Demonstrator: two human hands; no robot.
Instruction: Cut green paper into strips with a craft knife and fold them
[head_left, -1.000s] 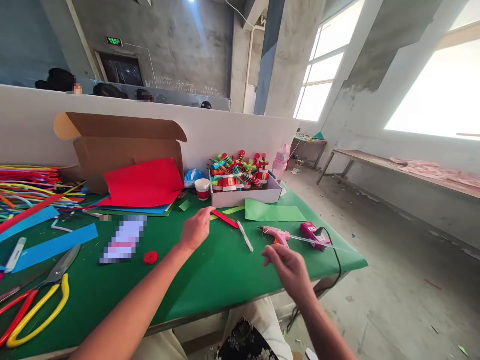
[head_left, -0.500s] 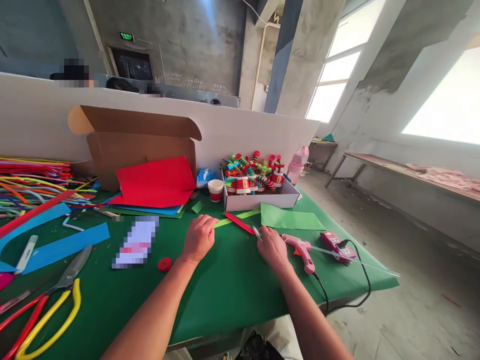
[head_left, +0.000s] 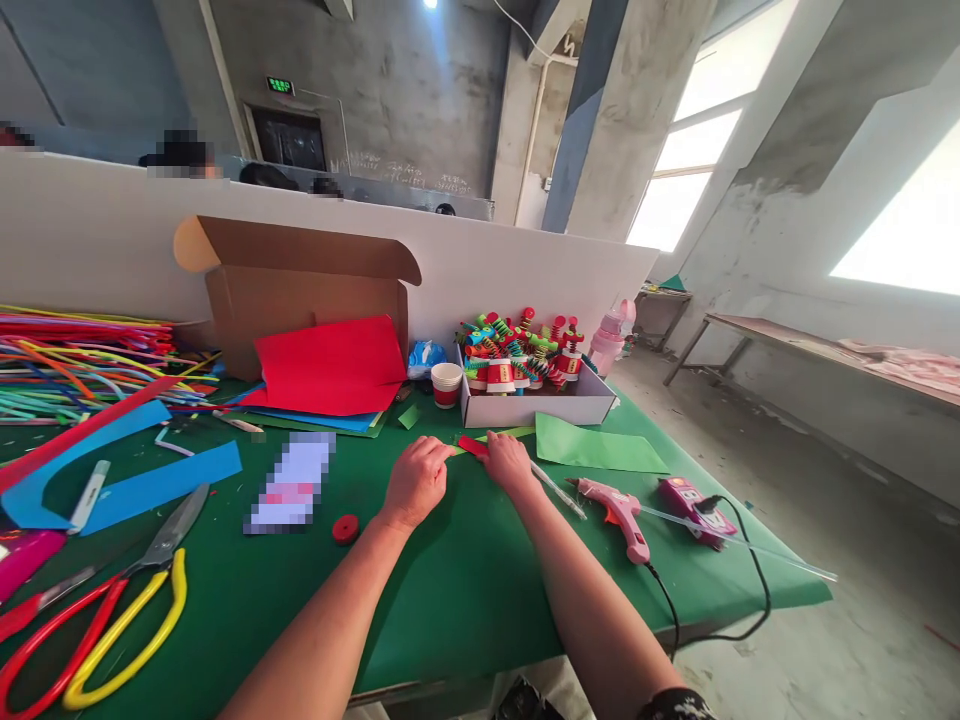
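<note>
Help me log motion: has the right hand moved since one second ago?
Yes. Judged against the white box, the right hand has moved left and closer.

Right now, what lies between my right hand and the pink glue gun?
A slim white pen-like tool lies on the green tabletop between the right hand and the pink glue gun, as the head view shows.

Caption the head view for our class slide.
The right hand touches a red strip, the left hand beside it, over a green table where a pink glue gun lies.
</note>
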